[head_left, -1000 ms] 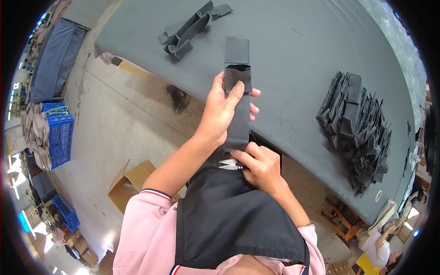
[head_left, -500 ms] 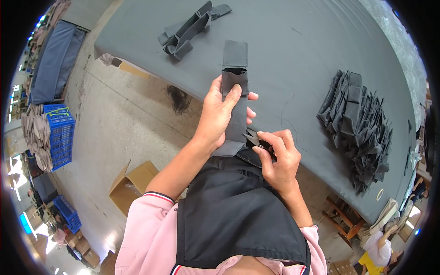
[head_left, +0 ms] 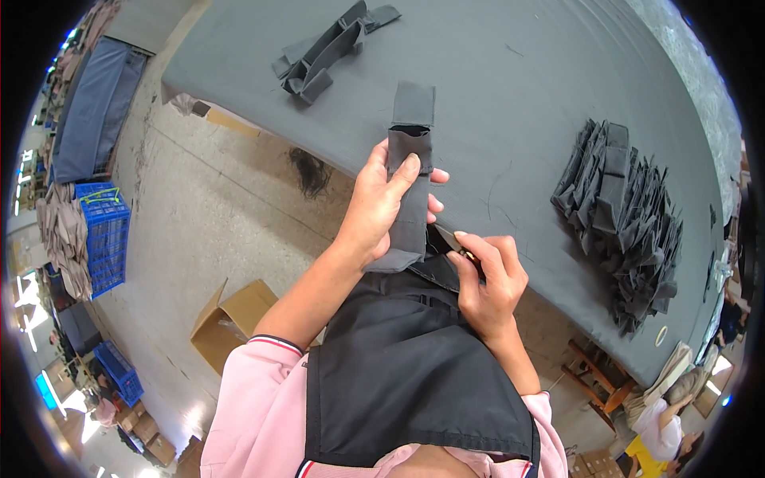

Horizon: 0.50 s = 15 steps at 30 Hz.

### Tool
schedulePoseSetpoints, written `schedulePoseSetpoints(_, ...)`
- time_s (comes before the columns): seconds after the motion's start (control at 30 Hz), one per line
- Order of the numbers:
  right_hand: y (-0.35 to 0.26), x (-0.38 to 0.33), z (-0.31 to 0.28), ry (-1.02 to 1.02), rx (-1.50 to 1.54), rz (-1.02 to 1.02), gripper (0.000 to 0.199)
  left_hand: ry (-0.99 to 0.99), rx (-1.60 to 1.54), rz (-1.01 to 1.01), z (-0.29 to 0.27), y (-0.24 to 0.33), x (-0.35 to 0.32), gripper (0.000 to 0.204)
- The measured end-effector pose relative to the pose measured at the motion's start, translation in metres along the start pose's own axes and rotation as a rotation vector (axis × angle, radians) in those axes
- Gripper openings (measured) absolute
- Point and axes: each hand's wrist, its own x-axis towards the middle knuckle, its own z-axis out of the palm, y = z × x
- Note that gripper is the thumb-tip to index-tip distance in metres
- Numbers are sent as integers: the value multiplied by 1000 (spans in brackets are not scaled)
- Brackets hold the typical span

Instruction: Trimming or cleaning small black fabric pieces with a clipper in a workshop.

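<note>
My left hand [head_left: 384,191] is closed around a dark grey sewn fabric strip [head_left: 411,211], its thumb pressing on a small pocket that gapes at the top. A flap stands up beyond the pocket, and the strip's lower end curls over near my apron. Just right of that lower end, my right hand [head_left: 494,279] grips small thread snips [head_left: 468,256]. Their blades point up and left, apart from the strip; the fingers cover most of the handle.
Several similar strips lie in a loose bunch [head_left: 331,52] at the table's far left. A large pile of them [head_left: 617,215] sits on the right of the grey table [head_left: 478,95]. Loose threads are scattered about. An open cardboard box [head_left: 235,315] stands on the floor at left.
The right hand with the snips has shifted slightly right and down, away from the strip. The strip's top end has come slightly nearer and to the right.
</note>
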Motion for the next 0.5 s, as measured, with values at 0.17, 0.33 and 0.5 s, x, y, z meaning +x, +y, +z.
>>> schedulePoseSetpoints(0.17, -4, 4, 0, -83, -78, -15, 29, -6, 46, 49, 4, 2, -3, 41)
schedulePoseSetpoints(0.33, -4, 3, -3, -57, -115, -47, 27, -5, 78, 74, 6, 3, -6, 44)
schedulePoseSetpoints(0.5, -8, 10, -5, -205, -60, -21, 26, 0, 69, 76, 7, 4, -8, 36)
